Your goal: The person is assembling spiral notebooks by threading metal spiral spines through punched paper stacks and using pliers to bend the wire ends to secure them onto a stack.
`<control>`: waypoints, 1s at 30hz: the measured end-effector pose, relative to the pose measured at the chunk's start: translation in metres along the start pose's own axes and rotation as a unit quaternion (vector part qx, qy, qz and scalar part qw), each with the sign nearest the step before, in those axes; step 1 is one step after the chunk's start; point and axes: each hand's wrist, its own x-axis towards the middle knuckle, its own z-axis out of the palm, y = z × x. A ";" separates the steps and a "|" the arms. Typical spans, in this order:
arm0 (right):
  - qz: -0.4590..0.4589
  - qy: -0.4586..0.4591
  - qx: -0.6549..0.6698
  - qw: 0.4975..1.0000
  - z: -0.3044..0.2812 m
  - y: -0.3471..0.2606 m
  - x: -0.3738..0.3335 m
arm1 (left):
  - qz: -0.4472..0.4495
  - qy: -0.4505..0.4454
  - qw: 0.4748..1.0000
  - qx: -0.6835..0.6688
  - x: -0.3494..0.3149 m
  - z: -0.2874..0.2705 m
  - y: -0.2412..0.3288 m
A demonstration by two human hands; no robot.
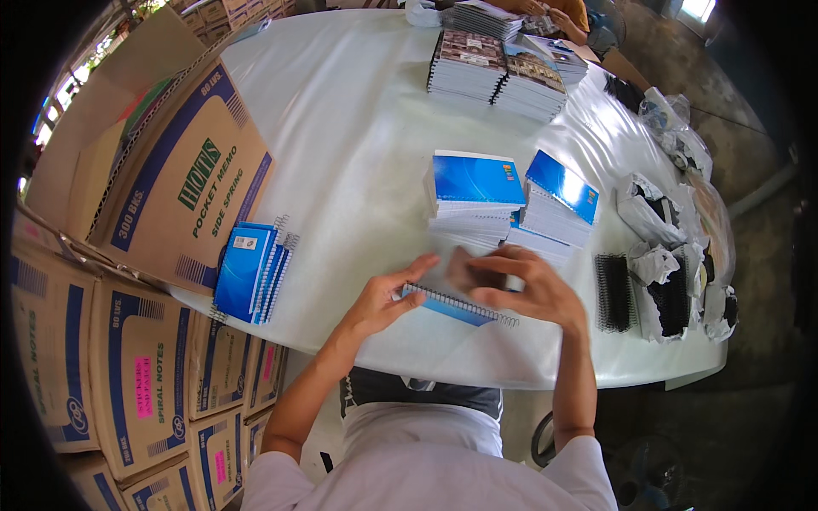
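In front of me lies a blue notebook (457, 310), with a dark wire spiral (464, 304) running along its edge and sticking out past the right end. My left hand (382, 298) grips the notebook's left end between thumb and fingers. Over the right part of the spiral is my right hand (532, 285), its thumb close to the coils. Its fingers are smeared by motion, and a blurred brownish shape (469, 269) at them cannot be made out. Just beyond my hands stand two stacks of blue-covered notepads, one on the left (475, 180) and one on the right (562, 189).
Bound blue notebooks (247, 271) lean by a large open carton (192, 187) on the left. Below it are stacked cartons (141, 366). Black spiral coils (614, 292) and plastic bags (652, 209) lie at right. Notebook stacks (464, 72) and another person's hands (554, 19) are at the far side.
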 end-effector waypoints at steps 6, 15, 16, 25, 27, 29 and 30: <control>0.246 0.043 -0.328 0.911 -0.045 0.039 -0.118 | 0.046 0.000 0.999 -0.013 0.000 0.005 0.007; 0.010 0.125 -0.267 0.956 0.055 0.037 -0.041 | 0.038 0.136 0.981 0.130 -0.019 -0.004 0.042; 0.002 0.130 -0.293 0.947 0.061 0.041 -0.038 | 0.059 0.154 0.964 0.211 -0.024 -0.001 0.042; -0.024 0.129 -0.125 0.983 0.103 -0.040 -0.037 | 0.047 0.222 0.827 0.515 -0.030 0.026 0.023; -0.024 0.127 -0.132 0.983 0.105 -0.040 -0.035 | 0.052 0.228 0.823 0.518 -0.028 0.029 0.027; -0.036 0.129 -0.139 0.981 0.105 -0.039 -0.030 | 0.054 0.235 0.820 0.519 -0.027 0.029 0.029; -0.046 0.133 -0.143 0.980 0.104 -0.039 -0.028 | 0.055 0.238 0.820 0.517 -0.026 0.029 0.030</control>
